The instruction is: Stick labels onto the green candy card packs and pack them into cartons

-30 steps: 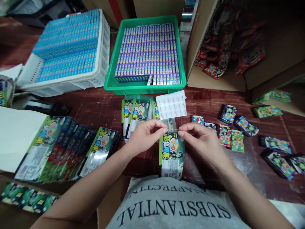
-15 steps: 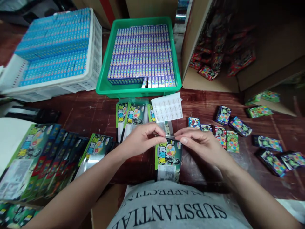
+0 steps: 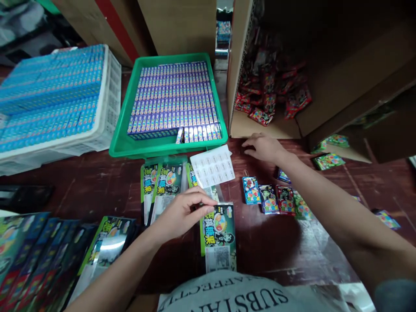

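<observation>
My left hand [image 3: 183, 212] pinches the top edge of a green candy packet [image 3: 218, 236] that lies flat on the dark red table just in front of me. My right hand [image 3: 264, 147] is stretched far forward, fingers loosely spread and low over the table near the mouth of a cardboard box [image 3: 276, 125]; it holds nothing I can see. A white sticker sheet [image 3: 212, 167] lies between the two hands, on top of a row of green packets [image 3: 162, 184]. A few small colourful candy boxes [image 3: 276, 199] lie under my right forearm.
A green tray [image 3: 120, 147] of purple boxes stands ahead, a white crate [image 3: 107, 130] of blue boxes at the left. The cardboard box holds red packs [image 3: 269, 99]. Fanned green packets [image 3: 107, 247] lie at the lower left, loose small boxes [image 3: 328, 160] at the right.
My right hand has let go of the packet and reached forward to the right, toward the cardboard box. The left hand keeps its pinch. The view has tilted upward.
</observation>
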### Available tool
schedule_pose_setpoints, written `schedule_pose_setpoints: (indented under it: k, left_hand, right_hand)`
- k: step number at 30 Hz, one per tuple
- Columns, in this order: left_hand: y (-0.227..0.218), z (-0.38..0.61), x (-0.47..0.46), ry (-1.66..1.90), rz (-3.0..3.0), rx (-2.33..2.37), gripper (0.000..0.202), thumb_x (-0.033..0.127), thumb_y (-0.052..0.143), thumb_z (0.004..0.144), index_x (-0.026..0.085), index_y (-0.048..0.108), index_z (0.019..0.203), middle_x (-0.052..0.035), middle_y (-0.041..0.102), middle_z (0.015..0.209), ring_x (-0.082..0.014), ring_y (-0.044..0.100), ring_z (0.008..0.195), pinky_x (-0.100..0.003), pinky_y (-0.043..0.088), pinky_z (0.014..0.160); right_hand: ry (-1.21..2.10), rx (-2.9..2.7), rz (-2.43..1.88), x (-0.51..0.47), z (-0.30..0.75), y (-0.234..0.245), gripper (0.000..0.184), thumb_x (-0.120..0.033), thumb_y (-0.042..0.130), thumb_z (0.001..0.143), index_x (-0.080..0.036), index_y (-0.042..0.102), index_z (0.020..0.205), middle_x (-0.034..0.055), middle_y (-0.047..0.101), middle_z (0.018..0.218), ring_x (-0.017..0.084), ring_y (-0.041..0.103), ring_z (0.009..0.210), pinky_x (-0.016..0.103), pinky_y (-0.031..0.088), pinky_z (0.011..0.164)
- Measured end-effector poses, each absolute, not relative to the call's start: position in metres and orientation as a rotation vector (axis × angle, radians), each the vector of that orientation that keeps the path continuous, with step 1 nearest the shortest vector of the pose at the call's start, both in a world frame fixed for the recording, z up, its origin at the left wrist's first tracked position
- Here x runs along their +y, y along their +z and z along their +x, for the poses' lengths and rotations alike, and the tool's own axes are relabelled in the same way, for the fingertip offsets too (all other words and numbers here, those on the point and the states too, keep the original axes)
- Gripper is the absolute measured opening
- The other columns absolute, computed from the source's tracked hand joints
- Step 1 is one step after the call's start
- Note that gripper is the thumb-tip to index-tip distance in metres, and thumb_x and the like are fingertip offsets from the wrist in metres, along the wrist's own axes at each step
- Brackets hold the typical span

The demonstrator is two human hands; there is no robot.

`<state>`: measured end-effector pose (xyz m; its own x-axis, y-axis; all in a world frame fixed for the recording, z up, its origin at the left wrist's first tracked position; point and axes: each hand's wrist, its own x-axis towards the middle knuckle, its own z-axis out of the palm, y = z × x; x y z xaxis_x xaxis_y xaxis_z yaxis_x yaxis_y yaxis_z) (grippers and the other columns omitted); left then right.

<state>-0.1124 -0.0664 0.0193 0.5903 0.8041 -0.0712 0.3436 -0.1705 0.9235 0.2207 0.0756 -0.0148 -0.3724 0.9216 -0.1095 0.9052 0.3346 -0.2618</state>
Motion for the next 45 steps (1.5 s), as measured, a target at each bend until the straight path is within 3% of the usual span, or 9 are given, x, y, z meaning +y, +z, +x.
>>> schedule_pose_setpoints:
  k: [6,12,16,18,21,24,30,38,45]
  left_hand:
    - [0.018,-0.112,-0.064,0.523,1.738,0.946,0.015,0.027,0.063,0.095,0.027,0.077,0.102,-0.0044,0.069,0.095,-0.0171,0.066,0.089,-0.033,0.053,0.082]
    - [0.019,-0.113,-0.065,0.557,1.732,0.934,0.014,0.028,0.064,0.094,0.027,0.077,0.1,-0.0045,0.069,0.093,-0.017,0.066,0.086,-0.034,0.054,0.081]
    - [0.016,-0.114,-0.064,0.557,1.71,0.944,0.015,0.027,0.064,0.094,0.026,0.077,0.1,-0.0045,0.069,0.094,-0.0169,0.066,0.087,-0.034,0.054,0.081]
    - [0.014,-0.114,-0.063,0.555,1.703,0.948,0.014,0.027,0.064,0.094,0.026,0.077,0.1,-0.0045,0.069,0.093,-0.0169,0.066,0.086,-0.035,0.053,0.081]
    - [0.014,-0.112,-0.062,0.549,1.703,0.954,0.014,0.028,0.064,0.094,0.026,0.077,0.099,-0.0046,0.069,0.092,-0.0173,0.066,0.086,-0.035,0.054,0.081]
    - [0.016,-0.11,-0.06,0.552,1.706,0.956,0.014,0.029,0.065,0.093,0.026,0.077,0.098,-0.0047,0.07,0.092,-0.0176,0.066,0.086,-0.035,0.054,0.081]
    - [0.017,-0.107,-0.059,0.566,1.679,0.956,0.013,0.03,0.066,0.091,0.027,0.078,0.096,-0.0048,0.07,0.091,-0.0185,0.066,0.086,-0.036,0.054,0.081]
    - [0.017,-0.102,-0.056,0.56,1.646,0.943,0.013,0.028,0.066,0.091,0.026,0.078,0.096,-0.0059,0.07,0.093,-0.019,0.067,0.087,-0.036,0.053,0.081]
    - [0.015,-0.103,-0.055,0.553,1.629,0.947,0.013,0.029,0.066,0.091,0.025,0.078,0.096,-0.0059,0.069,0.093,-0.0185,0.066,0.086,-0.036,0.053,0.081]
  right_hand:
    - [0.435,-2.592,-1.77,0.083,0.214,-0.011,0.023,-0.028,0.067,0.087,-0.025,0.077,0.107,0.0087,0.071,0.115,0.029,0.061,0.111,0.042,0.048,0.099]
    - [0.508,-2.64,-1.737,0.089,0.215,-0.012,0.014,-0.022,0.07,0.082,-0.025,0.077,0.093,0.0028,0.074,0.101,0.02,0.067,0.09,0.03,0.052,0.083]
    - [0.452,-2.59,-1.737,0.079,0.222,-0.014,0.04,-0.028,0.067,0.088,-0.02,0.068,0.127,0.008,0.072,0.114,0.022,0.066,0.102,0.033,0.052,0.094]
    - [0.422,-2.578,-1.735,0.073,0.222,-0.014,0.044,-0.03,0.061,0.093,-0.021,0.064,0.135,0.0107,0.067,0.126,0.024,0.063,0.113,0.037,0.048,0.103]
    - [0.407,-2.573,-1.738,0.069,0.219,-0.015,0.035,-0.033,0.055,0.096,-0.023,0.07,0.126,0.0104,0.065,0.131,0.026,0.059,0.12,0.041,0.045,0.108]
    - [0.405,-2.549,-1.765,0.074,0.217,-0.018,0.031,-0.034,0.056,0.095,-0.022,0.072,0.118,0.0104,0.068,0.124,0.026,0.062,0.114,0.04,0.047,0.105]
    - [0.369,-2.491,-1.83,0.089,0.223,-0.021,0.037,-0.016,0.05,0.089,-0.016,0.067,0.122,0.0137,0.069,0.119,0.026,0.064,0.109,0.038,0.048,0.101]
    - [0.455,-2.707,-1.668,0.091,0.22,-0.016,0.046,-0.011,0.05,0.087,-0.026,0.068,0.126,0.0081,0.064,0.13,0.027,0.056,0.122,0.041,0.043,0.108]
    - [0.51,-2.762,-1.665,0.092,0.218,-0.013,0.045,-0.007,0.051,0.081,-0.03,0.07,0.114,0.0071,0.063,0.124,0.028,0.059,0.115,0.042,0.046,0.101]
